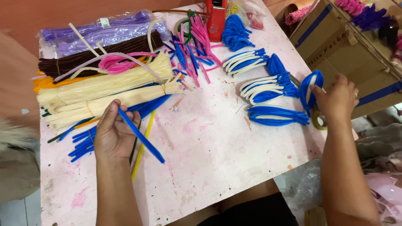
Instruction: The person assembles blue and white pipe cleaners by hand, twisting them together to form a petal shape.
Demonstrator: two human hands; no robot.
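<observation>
Between left-hand fingers: straight fuzzy blue pipe cleaner [141, 135].

At the table's far left corner you have a clear plastic bag [100, 31] of purple stems, with a small white label [105, 23] on top. To your right stands a brown cardboard box [347, 46], strapped with blue tape [316, 19].

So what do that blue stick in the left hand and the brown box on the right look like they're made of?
Blue stick: likely a chenille stem, a fuzzy matte pile, probably over wire; it stays straight in the left hand. Brown box: cardboard, with a dull tan face and blue tape.
</observation>
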